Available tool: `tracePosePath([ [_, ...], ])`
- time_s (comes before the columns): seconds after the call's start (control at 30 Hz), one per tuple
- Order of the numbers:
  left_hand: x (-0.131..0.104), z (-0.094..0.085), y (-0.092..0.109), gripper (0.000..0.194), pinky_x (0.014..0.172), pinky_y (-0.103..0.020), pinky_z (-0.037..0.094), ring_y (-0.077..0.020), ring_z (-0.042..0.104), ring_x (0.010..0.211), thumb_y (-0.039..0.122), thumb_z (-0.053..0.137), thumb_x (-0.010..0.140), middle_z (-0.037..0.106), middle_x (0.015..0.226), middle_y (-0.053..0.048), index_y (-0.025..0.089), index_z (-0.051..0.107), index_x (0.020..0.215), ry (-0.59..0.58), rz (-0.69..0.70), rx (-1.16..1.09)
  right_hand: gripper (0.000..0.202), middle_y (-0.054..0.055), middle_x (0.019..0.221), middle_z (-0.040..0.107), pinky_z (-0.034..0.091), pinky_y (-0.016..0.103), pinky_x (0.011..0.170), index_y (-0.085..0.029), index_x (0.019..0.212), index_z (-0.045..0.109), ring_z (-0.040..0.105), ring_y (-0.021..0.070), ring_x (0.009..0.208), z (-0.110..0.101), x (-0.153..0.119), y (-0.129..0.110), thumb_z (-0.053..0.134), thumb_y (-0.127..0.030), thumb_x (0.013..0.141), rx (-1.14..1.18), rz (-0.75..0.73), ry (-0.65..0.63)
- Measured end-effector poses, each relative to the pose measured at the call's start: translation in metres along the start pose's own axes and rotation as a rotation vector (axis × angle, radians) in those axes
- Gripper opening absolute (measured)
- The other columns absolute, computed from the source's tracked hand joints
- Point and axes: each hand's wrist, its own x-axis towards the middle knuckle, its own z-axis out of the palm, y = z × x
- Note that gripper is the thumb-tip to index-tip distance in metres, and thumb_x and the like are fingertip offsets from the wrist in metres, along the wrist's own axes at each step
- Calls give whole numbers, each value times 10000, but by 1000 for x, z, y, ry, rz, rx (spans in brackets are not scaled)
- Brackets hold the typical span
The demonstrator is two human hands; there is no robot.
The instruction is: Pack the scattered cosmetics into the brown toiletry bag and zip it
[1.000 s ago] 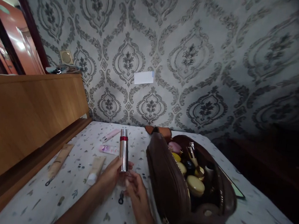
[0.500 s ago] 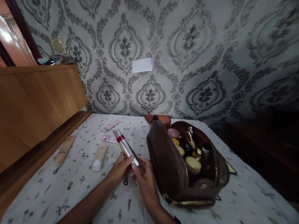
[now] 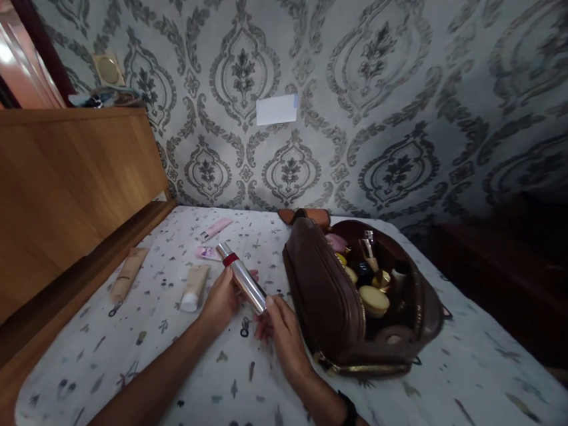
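A silver cylindrical cosmetic bottle (image 3: 247, 284) with a dark red band is held slantwise above the printed sheet, its banded end pointing up and left. Around its middle, from below, my left hand (image 3: 223, 297) is closed. The fingers of my right hand (image 3: 280, 330) pinch its lower right end. Just right of my hands stands a brown cosmetic bag (image 3: 317, 283), unzipped, with a cream round compact (image 3: 374, 301) and several other cosmetics inside. To the left lie a beige tube with a white cap (image 3: 195, 287), a pink-and-white tube (image 3: 208, 252) and a pale pink tube (image 3: 215, 229).
A tan tube (image 3: 130, 273) lies farther left, near the wooden board (image 3: 64, 198) edging the bed. Behind the bag is an orange-brown item (image 3: 314, 216). The patterned wall (image 3: 308, 61) rises at the back.
My left hand has slid up along the bottle toward its red band. My right hand has shifted to the bottle's lower end. The camera view has moved slightly.
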Motion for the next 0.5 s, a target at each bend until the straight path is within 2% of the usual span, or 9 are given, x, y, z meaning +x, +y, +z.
tracePosePath([
  [0.17,0,-3,2,422,776,-375,562,-284,721,933,530,676,854,751,995,-137,156,621,1043,-52,-47,-23,588,0,648,620,384,257,441,-207,805,525,551,142,473,1,0,-2,534,-795,784,-9,-3,13],
  [0.3,0,-1,4,365,702,-329,560,-253,729,861,496,655,880,755,980,-127,160,613,1017,-43,-31,-40,533,-20,602,588,406,252,454,-203,887,553,556,148,496,1,0,0,562,-731,812,-22,-48,20],
  [0.5,0,-1,5,392,663,-306,547,-246,732,823,516,690,849,760,937,-112,163,610,999,-43,-22,-43,480,-18,707,607,402,216,439,-203,1026,550,596,142,572,1,2,6,680,-590,775,-12,-140,21],
])
